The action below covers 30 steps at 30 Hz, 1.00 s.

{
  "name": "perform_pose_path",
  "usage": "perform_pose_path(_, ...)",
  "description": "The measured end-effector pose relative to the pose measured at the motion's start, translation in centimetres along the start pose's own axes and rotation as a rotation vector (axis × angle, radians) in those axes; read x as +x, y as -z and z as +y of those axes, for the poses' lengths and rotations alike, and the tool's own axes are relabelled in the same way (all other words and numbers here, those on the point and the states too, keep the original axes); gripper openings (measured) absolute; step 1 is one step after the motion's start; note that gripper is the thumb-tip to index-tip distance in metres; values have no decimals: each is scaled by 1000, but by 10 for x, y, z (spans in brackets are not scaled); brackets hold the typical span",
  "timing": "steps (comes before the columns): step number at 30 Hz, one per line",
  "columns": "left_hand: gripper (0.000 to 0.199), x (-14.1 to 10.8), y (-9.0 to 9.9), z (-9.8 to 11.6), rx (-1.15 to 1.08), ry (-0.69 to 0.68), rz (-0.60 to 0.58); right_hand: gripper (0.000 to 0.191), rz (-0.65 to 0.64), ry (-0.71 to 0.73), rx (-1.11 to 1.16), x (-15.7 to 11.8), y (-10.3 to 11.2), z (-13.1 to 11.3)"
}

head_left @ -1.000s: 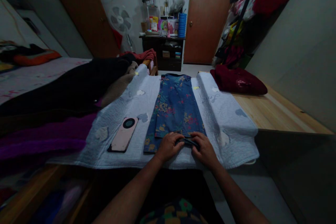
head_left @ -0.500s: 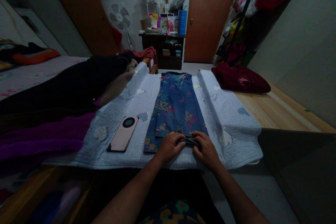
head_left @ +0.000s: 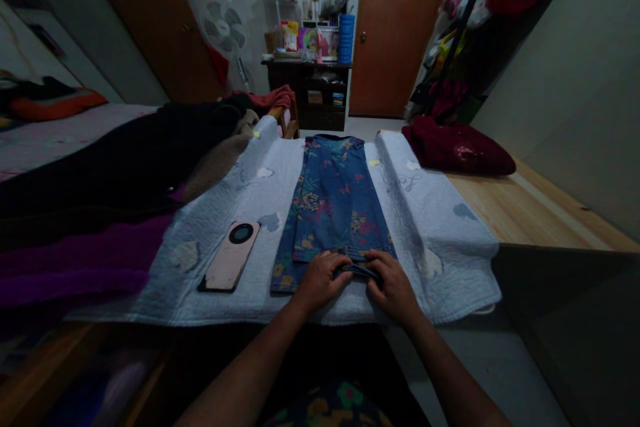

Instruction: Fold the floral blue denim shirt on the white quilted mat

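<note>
Blue floral trousers (head_left: 335, 193) lie lengthwise before me on a pale quilted cloth (head_left: 240, 303), one leg stacked slightly off the other, a dark band at the far end. My left hand (head_left: 325, 279) closes on the near hem, thumb underneath and fingers over the top. My right hand (head_left: 390, 280) grips the same hem a little further right. Between the two hands the hem edge is lifted and bent into a small loop. A pink phone (head_left: 231, 257) with a round black camera ring lies face down to the left of the trousers.
Dark and purple clothing (head_left: 90, 247) is heaped along the left. A folded maroon cloth (head_left: 455, 147) rests on the wooden board (head_left: 520, 213) at right. Further back stand a fan (head_left: 225, 27), a dark cabinet (head_left: 307, 97) and a wooden door (head_left: 393, 33).
Both hands keep their grip on the hem and have barely moved. The view has shifted slightly, with the phone and the left side appearing a little further left.
</note>
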State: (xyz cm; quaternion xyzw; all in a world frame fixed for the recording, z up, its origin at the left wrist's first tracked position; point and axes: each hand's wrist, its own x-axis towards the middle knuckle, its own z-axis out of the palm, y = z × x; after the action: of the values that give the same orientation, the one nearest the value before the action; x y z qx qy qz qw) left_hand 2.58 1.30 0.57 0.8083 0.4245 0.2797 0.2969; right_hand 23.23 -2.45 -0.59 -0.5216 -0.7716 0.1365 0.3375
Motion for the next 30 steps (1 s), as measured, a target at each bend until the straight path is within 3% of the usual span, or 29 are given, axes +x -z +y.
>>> perform_pose_path(30, 18, -1, 0, 0, 11, 1, -2, 27, 17, 11, -7, -1, -2, 3)
